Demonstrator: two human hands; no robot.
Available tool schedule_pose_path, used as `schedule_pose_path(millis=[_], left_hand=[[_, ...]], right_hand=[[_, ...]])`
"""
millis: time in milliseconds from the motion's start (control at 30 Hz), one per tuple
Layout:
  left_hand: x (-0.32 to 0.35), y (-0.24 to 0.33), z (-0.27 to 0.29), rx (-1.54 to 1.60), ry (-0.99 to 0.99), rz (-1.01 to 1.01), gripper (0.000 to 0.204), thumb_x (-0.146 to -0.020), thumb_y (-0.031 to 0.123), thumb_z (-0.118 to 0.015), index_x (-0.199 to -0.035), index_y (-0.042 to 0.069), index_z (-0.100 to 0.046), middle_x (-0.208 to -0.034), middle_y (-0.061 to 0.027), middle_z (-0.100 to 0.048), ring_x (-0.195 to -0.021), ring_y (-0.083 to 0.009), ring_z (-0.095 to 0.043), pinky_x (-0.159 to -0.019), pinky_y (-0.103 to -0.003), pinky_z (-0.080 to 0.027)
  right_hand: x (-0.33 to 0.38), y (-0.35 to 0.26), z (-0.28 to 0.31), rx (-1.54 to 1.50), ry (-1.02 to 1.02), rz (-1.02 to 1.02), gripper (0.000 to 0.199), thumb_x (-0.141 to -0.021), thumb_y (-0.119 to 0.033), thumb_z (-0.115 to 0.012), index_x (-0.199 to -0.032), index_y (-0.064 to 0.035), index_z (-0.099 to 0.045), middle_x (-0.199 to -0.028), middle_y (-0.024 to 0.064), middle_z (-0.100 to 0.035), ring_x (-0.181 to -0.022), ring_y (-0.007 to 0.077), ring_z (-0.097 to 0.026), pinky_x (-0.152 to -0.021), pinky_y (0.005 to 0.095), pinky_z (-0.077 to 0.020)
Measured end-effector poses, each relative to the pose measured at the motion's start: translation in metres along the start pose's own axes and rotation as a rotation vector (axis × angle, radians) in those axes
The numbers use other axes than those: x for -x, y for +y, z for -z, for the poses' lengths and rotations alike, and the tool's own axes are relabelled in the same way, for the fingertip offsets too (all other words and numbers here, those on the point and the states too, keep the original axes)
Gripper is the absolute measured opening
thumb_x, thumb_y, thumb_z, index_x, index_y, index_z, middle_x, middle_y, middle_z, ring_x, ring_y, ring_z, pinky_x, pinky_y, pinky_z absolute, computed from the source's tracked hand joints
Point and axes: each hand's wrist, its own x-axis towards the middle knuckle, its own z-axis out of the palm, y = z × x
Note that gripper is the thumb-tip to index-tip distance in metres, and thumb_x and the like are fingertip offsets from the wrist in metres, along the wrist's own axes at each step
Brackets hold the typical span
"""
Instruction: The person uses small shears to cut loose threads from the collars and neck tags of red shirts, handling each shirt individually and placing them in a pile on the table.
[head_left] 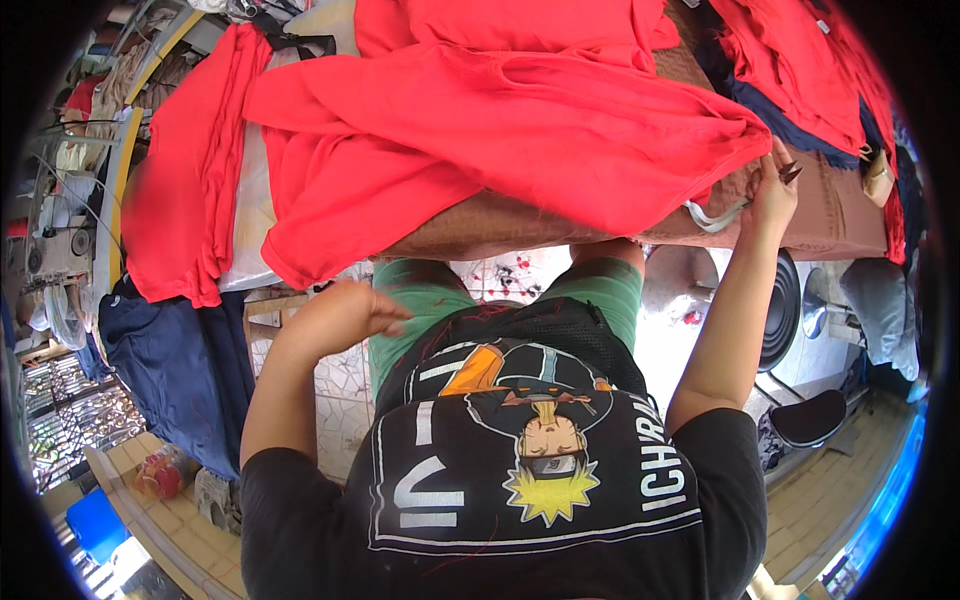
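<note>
A red cloth garment (520,130) is spread across the brown table in front of me, with long sleeve-like parts running left and right. My right hand (772,195) is closed at its right end, pinching the cloth edge. In the same hand sits a small dark pointed tool (790,172), mostly hidden by the fingers; it looks like thread snips. A white strip (715,217) curls beside that wrist. My left hand (362,310) hangs in the air above my lap, off the cloth. Slightly blurred, its fingers reach out loosely with nothing visible in them.
More red cloth (190,180) drapes at the left, above dark blue cloth (170,360). Red and navy pieces (790,70) pile at the far right of the brown table (830,215). A wooden bench (180,520) stands lower left, and a round black seat (780,310) lower right.
</note>
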Motion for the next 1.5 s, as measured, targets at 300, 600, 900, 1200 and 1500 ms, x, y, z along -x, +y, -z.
schedule_pose_path(millis=[300,600,900,1200,1500], left_hand=[[-0.050,0.078,0.016,-0.225,0.909,-0.586,0.034,-0.073,0.020,-0.076,-0.103,0.009,-0.064,-0.107,-0.0058,-0.059,-0.101,-0.0266,-0.056,-0.086,-0.038,-0.045],[-0.111,0.076,0.005,0.186,1.044,-0.786,0.023,-0.082,0.013,-0.070,-0.103,0.007,-0.067,-0.099,-0.0068,-0.068,-0.079,-0.0183,-0.063,-0.071,-0.033,-0.051],[-0.005,0.004,0.005,1.513,0.149,-0.883,0.023,-0.086,0.019,-0.071,-0.082,-0.003,-0.064,-0.073,-0.0141,-0.066,-0.064,-0.0204,-0.064,-0.060,-0.031,-0.051],[0.138,-0.285,-0.154,0.744,-0.494,1.055,0.028,-0.087,0.026,-0.070,-0.104,0.004,-0.065,-0.099,-0.0042,-0.067,-0.084,-0.0149,-0.064,-0.079,-0.031,-0.052],[0.055,-0.245,-0.112,-0.014,-0.637,0.668,0.066,-0.079,0.062,-0.063,-0.115,0.007,-0.067,-0.115,-0.0176,-0.065,-0.107,-0.0298,-0.061,-0.091,-0.041,-0.046]], right_hand=[[0.133,-0.200,-0.032,-0.659,-2.399,0.345,0.034,-0.094,-0.027,-0.060,-0.111,0.0025,-0.062,-0.077,-0.0016,-0.057,-0.064,0.0072,-0.059,-0.052,0.0225,-0.0453],[0.116,-0.253,0.004,-0.355,-2.236,0.784,0.012,-0.089,-0.013,-0.059,-0.096,-0.0105,-0.069,-0.071,-0.0104,-0.048,-0.051,-0.0019,-0.046,-0.043,0.0153,-0.0270],[0.082,-0.161,-0.025,-0.143,-1.484,0.211,0.013,-0.076,-0.010,-0.074,-0.082,0.0006,-0.068,-0.072,0.0053,-0.064,-0.054,0.0121,-0.057,-0.050,0.0229,-0.0405],[0.078,-0.127,-0.033,0.300,-1.140,-0.096,0.008,-0.086,-0.004,-0.068,-0.093,-0.0008,-0.066,-0.079,-0.0010,-0.062,-0.068,0.0040,-0.053,-0.062,0.0186,-0.0409],[0.091,-0.048,-0.106,0.685,-0.861,0.735,0.017,-0.082,-0.008,-0.069,-0.099,-0.0080,-0.070,-0.096,0.0079,-0.066,-0.078,0.0164,-0.063,-0.071,0.0284,-0.0491]])
